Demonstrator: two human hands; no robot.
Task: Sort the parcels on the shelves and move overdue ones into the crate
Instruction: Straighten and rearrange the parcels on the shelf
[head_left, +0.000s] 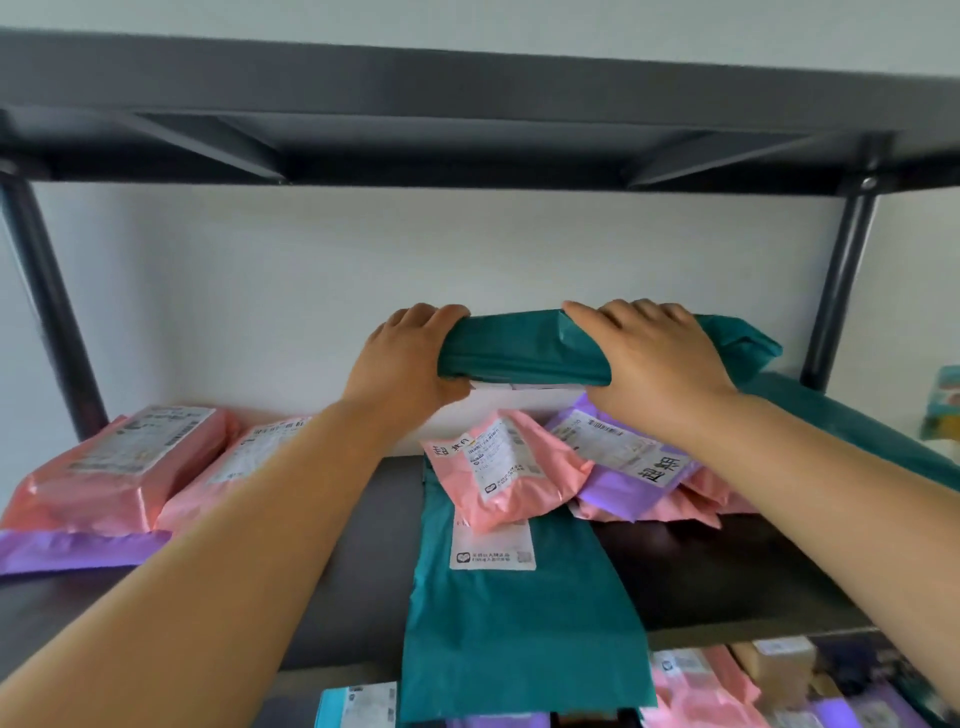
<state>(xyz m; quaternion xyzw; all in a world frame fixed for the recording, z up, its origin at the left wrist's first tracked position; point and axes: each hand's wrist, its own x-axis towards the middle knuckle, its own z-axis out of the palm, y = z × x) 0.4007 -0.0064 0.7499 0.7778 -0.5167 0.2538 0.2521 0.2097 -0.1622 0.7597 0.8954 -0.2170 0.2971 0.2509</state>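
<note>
At the centre of the frame, in front of the white wall (311, 286), we hold a teal parcel (524, 345) raised above the shelf board (727, 582). Our left hand (410, 358) grips its left end, fingers curled over the top edge and thumb tucked beneath. Our right hand (654, 358) clasps the right part the same way, fingers wrapped over the top, and the loose end of the bag sticks out past it toward the right. Something white shows just under the parcel; we cannot tell whether it is a label or a separate box.

Below our hands, a flat teal mailer (519, 623) lies on the board and hangs over its front edge. A pink parcel (493, 478) rests on its upper part, tilted, and a purple parcel (623, 462) leans just beside it to the right, on top of more pink bags. Toward the left of the frame two pink parcels (119, 467) sit side by side on a purple mailer (78, 551). Across the top runs the dark upper shelf (467, 104). Along the bottom edge, blurred pink, purple and blue packets (701, 686) lie on a lower level.
</note>
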